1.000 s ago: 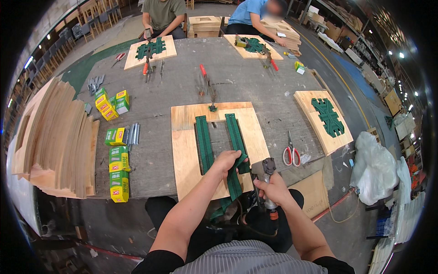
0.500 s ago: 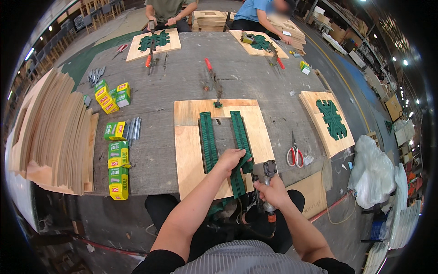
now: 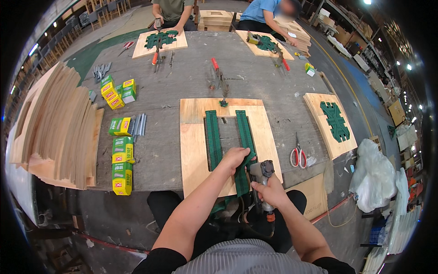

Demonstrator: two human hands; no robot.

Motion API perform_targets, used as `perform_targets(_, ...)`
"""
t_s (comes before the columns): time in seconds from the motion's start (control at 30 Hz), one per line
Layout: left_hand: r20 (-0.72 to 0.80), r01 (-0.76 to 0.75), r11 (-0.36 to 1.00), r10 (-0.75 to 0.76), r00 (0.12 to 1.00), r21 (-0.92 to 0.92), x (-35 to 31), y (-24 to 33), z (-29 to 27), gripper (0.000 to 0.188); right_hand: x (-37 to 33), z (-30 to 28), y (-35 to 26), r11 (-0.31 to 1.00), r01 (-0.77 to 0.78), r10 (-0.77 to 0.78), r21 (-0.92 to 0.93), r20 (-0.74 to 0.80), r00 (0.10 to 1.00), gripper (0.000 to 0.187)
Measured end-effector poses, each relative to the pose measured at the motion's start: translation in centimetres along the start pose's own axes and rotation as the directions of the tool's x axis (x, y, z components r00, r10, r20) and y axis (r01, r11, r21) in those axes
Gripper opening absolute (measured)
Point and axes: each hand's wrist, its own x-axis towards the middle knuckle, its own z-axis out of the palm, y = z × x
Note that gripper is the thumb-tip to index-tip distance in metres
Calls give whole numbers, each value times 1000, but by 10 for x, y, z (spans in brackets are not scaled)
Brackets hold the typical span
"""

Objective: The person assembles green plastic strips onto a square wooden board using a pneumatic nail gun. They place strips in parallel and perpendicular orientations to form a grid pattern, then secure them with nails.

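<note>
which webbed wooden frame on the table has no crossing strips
The nearest one, under the left hand: its two green webbing strips run side by side, uncrossed. On the other three webbed frames, strips interlace.

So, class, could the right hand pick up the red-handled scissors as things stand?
Probably not without freeing itself: the right hand holds a gray tool, though the scissors lie uncovered nearby.

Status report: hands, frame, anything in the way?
Left hand gripping green strap. Right hand holding staple gun. Wooden frame on table. Clamp at far edge, clear of hands.
</note>
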Motion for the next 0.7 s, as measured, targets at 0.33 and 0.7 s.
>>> perform_targets(0.33, -85, -353, 576, 597, 798, 737, -29, -24, 4, 35, 23, -60, 25, 908, 15, 62, 418, -169, 984, 23)
perform_targets(0.7, 263, -425, -43, 839, 476, 904, -56, -74, 33, 17, 156, -142, 20, 782, -52, 19, 622, 60, 998, 18)
